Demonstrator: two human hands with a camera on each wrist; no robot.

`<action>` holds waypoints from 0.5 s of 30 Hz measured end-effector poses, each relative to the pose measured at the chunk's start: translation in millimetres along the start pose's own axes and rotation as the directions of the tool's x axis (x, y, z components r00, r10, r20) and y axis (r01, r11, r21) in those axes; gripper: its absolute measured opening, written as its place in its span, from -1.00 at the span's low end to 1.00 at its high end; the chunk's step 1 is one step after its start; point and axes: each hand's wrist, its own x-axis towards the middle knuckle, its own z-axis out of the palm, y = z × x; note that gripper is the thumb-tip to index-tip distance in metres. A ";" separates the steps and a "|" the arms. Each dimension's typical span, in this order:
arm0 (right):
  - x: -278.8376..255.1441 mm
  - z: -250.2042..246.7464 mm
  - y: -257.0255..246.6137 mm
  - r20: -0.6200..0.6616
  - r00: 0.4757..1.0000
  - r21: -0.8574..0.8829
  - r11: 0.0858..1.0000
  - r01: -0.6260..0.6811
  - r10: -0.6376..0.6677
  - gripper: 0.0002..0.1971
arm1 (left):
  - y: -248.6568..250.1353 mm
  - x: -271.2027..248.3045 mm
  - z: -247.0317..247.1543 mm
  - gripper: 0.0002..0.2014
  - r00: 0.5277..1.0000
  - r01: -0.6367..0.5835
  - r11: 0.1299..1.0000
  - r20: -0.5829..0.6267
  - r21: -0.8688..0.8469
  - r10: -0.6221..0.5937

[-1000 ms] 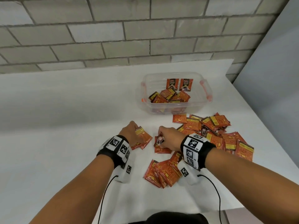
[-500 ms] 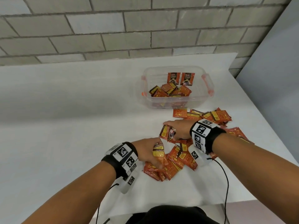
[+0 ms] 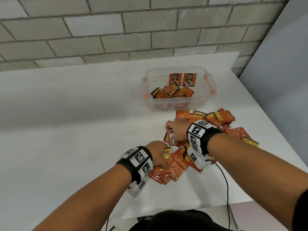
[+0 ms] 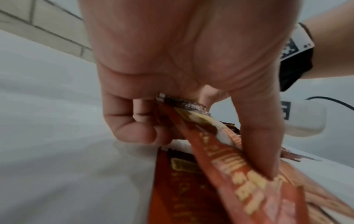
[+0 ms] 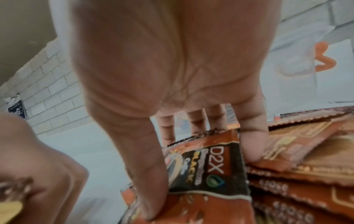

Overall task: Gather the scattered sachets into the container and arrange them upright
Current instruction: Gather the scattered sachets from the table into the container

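Sachets, small orange-red foil coffee packets (image 3: 206, 117), mostly lie loose at 6 o'clock of the clear plastic container (image 3: 210, 90); only two stand upright inside. Left wrist view: left hand (image 4: 172, 75) pinches one sachet. Right wrist view: right hand (image 5: 162, 75) grips another; the heap crowds it.

"D2X" and "BLACK" are printed on the sachet (image 5: 208, 168) fronts.

A white tabletop (image 3: 66, 130) runs back to a grey block wall (image 3: 116, 30). A small dark sign (image 5: 17, 110) hangs on that wall.
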 end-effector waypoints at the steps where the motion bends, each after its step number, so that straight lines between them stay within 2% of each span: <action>1: -0.4 -0.5 0.0 -0.014 1.000 0.014 1.000 -0.008 0.008 -0.32 | -2.0 0.2 -1.3 -0.53 1.000 -0.002 1.000 0.007 -0.016 0.002; 4: -1.4 -2.9 2.2 -0.033 0.999 0.067 0.998 -0.019 0.022 -0.36 | -10.4 -0.4 -8.1 -0.60 1.000 0.013 0.995 -0.002 -0.094 -0.014; 8: -3.6 -4.2 10.2 -0.077 0.997 0.191 0.982 0.010 0.005 -0.49 | -27.1 -4.3 -26.4 -0.61 0.994 0.036 0.986 -0.093 -0.160 -0.051; 15: -7.9 -8.3 27.8 -0.228 0.973 0.465 0.883 0.067 0.047 -0.64 | -63.2 -9.6 -48.5 -0.71 0.968 -0.004 0.930 -0.236 -0.368 -0.090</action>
